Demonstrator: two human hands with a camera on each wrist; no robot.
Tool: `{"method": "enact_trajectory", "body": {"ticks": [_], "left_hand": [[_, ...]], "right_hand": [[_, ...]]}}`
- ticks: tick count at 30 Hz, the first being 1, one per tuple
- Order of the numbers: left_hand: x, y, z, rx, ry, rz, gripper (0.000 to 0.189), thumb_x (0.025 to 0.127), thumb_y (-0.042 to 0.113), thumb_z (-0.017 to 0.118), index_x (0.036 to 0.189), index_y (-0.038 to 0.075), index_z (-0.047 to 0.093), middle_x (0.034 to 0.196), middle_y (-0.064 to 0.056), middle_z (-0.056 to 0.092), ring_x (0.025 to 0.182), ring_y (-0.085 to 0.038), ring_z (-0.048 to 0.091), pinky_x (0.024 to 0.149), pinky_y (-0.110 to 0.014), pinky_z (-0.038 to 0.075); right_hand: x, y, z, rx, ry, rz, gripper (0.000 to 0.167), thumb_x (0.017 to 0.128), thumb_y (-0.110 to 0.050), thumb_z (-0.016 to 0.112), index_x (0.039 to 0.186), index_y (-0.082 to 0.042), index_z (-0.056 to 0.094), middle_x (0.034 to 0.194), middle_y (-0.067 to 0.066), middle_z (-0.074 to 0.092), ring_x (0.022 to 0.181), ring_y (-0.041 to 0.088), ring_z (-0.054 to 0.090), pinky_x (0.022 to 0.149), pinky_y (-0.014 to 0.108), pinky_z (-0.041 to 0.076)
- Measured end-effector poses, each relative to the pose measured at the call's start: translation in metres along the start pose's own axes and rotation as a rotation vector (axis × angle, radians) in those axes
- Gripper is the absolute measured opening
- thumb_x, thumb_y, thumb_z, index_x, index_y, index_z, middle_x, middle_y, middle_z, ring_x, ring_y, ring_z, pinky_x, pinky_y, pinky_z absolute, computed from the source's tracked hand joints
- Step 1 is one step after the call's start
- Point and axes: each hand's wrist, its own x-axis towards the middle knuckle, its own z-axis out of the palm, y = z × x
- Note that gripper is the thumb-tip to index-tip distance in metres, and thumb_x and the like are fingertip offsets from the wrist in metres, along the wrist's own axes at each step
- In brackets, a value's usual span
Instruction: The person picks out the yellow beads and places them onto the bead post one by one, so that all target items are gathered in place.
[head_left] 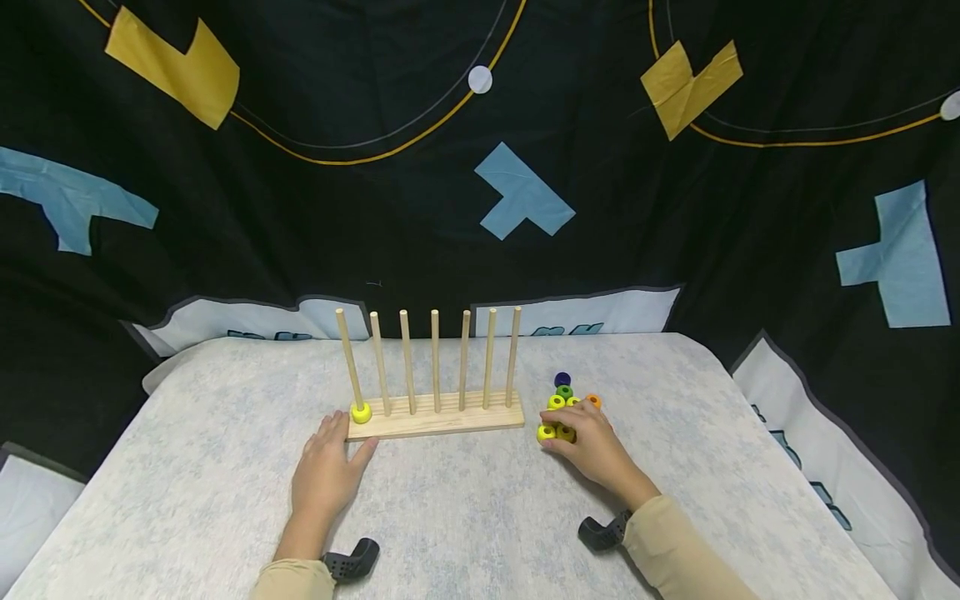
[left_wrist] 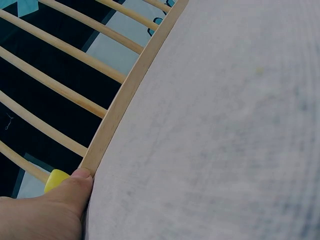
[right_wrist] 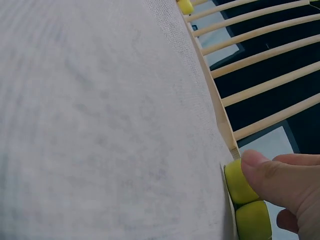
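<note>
A wooden peg stand with several upright dowels stands on the table, a yellow bead at the foot of its leftmost dowel. My left hand rests at the stand's left end, fingers extended along the side. In the left wrist view its thumb touches the front corner of the base. To the right of the stand, my right hand pinches a yellow bead between thumb and fingers, low at the tabletop. Another yellow bead sits right beside it. The hand partly hides the bead cluster.
Behind the right hand lie more beads: a dark blue one, a green one, an orange one and several yellow ones. A pale mottled cloth covers the table. A black curtain hangs behind its far edge.
</note>
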Motion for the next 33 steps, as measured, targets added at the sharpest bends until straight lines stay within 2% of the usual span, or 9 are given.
{"method": "enact_trajectory", "body": {"ticks": [8,22,30,33], "left_hand": [[-0.0002,0.0006,-0.0001,-0.003,-0.002,-0.003,0.075,0.098,0.041,0.060,0.149,-0.007,0.035,0.156,-0.029,0.033,0.147,-0.045,0.027,0.123,-0.057,0.020],[-0.0006,0.0019,-0.0011,-0.005,0.002,0.001,0.075,0.098,0.040,0.060,0.149,-0.008,0.035,0.155,-0.030,0.033,0.147,-0.045,0.027,0.123,-0.057,0.020],[-0.0014,0.0010,0.0003,-0.002,0.011,-0.003,0.074,0.098,0.040,0.060,0.149,-0.008,0.035,0.155,-0.030,0.034,0.147,-0.045,0.028,0.123,-0.057,0.021],[-0.0014,0.0011,0.0005,-0.002,0.013,-0.004,0.074,0.098,0.040,0.060,0.149,-0.007,0.036,0.155,-0.029,0.034,0.147,-0.045,0.028,0.123,-0.057,0.021]], "right_hand": [[0.0001,0.0002,-0.0003,-0.002,0.017,0.021,0.042,0.078,-0.027,0.085,0.117,-0.015,0.074,0.113,-0.003,0.074,0.104,0.016,0.054,0.090,0.039,0.042],[0.0017,0.0024,-0.0002,-0.020,0.006,0.026,0.036,0.075,-0.033,0.086,0.108,-0.020,0.076,0.108,-0.006,0.075,0.103,0.018,0.054,0.087,0.038,0.040],[-0.0017,0.0027,0.0003,-0.145,-0.022,-0.010,0.040,0.077,-0.039,0.083,0.113,-0.022,0.077,0.107,-0.007,0.074,0.095,0.013,0.053,0.083,0.034,0.041],[-0.0029,0.0019,0.0004,-0.148,-0.022,-0.009,0.041,0.077,-0.037,0.084,0.114,-0.022,0.076,0.108,-0.006,0.074,0.096,0.012,0.052,0.083,0.034,0.041]]}}
